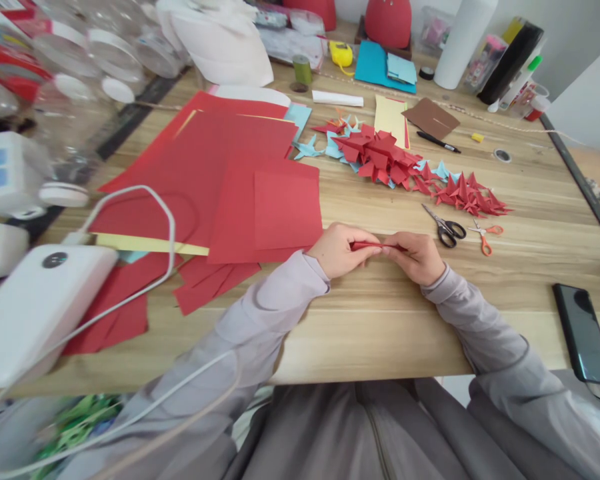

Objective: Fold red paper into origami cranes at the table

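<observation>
Near the table's front, a thin folded strip of red paper (365, 245) is pinched between both hands. My left hand (341, 251) is closed on its left part, beside the stacked red sheets (287, 210). My right hand (416, 256) grips the right end, its fingertips close to those of the left. Behind the hands lies a pile of folded red paper pieces (375, 155) with some light blue ones. Black-handled scissors (447, 231) and small orange-handled scissors (486, 235) rest right of my right hand. The fingers partly hide the folded paper.
A white power bank (45, 307) with a looping white cable (173, 230) sits at the left, near my left sleeve. Clear plastic bottles (67, 127) crowd the back left. A phone (584, 333) lies at the right edge, a black pen (439, 142) farther back.
</observation>
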`<state>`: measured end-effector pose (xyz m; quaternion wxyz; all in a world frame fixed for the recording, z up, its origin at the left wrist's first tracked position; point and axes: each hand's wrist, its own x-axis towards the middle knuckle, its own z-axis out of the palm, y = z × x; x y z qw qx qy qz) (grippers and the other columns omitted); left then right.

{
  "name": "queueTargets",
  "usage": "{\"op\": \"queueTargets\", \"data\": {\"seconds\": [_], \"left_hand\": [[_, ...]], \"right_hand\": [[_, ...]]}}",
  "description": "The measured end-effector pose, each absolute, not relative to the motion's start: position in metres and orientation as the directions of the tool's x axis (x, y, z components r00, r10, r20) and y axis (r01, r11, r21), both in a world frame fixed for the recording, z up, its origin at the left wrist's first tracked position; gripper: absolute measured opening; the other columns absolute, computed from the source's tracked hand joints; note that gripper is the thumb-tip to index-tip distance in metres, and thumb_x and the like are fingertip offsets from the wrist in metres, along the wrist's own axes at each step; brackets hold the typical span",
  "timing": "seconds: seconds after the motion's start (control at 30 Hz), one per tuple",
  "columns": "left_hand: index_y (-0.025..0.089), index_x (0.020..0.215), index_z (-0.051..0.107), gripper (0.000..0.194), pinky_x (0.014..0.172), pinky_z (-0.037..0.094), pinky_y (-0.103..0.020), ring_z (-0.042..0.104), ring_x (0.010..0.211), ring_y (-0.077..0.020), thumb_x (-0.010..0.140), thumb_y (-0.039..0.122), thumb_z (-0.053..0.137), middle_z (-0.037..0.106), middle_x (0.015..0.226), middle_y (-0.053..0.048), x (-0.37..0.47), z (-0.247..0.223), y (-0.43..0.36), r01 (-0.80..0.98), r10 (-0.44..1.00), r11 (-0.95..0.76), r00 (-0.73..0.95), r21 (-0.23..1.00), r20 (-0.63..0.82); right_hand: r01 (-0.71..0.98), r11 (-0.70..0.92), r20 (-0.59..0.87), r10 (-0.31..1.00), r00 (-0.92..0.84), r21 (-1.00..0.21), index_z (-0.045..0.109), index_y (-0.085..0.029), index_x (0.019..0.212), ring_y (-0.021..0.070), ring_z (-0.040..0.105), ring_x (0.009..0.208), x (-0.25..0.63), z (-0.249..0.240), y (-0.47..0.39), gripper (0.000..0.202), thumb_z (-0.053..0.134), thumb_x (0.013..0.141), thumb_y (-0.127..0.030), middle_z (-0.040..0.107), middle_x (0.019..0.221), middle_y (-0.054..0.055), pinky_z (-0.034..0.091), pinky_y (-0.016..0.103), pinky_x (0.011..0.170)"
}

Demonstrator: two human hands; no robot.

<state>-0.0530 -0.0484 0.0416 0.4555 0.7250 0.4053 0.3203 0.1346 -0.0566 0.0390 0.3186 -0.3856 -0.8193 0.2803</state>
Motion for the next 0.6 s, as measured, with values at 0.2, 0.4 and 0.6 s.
{"op": "queueTargets", "data": {"seconds": [0.2,0.4,0.6], "left_hand": [[0.013,0.073,0.069,0.016,0.047,0.043,-0.018,0.052,0.043,-0.0076,0.075,0.025,0.059,0.060,0.049,0.000,-0.0533,0.0416,-0.0482,0.289,0.864,-0.247,0.497,0.925,0.075],[0.012,0.074,0.069,0.015,0.047,0.044,-0.019,0.054,0.044,-0.0086,0.073,0.024,0.061,0.063,0.054,-0.003,-0.0530,0.0395,-0.0479,0.274,0.868,-0.210,0.495,0.939,0.050],[0.012,0.071,0.069,0.018,0.046,0.042,-0.018,0.054,0.043,-0.0089,0.077,0.023,0.056,0.061,0.050,-0.002,-0.0536,0.0410,-0.0475,0.270,0.851,-0.218,0.522,0.938,0.048]], "right_hand": [[0.446,0.553,0.299,0.800,-0.521,-0.704,0.064,-0.018,0.076,0.0121,0.055,0.061,0.1346,0.0399,-0.0570,0.027,0.048,0.087,-0.037,0.064,0.068,0.003,0.043,0.024,0.061],[0.433,0.577,0.318,0.783,-0.535,-0.692,0.063,-0.017,0.076,0.0115,0.055,0.061,0.1347,0.0406,-0.0572,0.025,0.047,0.088,-0.033,0.062,0.067,0.003,0.042,0.023,0.061],[0.428,0.602,0.344,0.769,-0.539,-0.674,0.062,-0.017,0.075,0.0111,0.055,0.060,0.1349,0.0404,-0.0576,0.022,0.049,0.088,-0.029,0.062,0.066,0.002,0.042,0.022,0.060]]}}
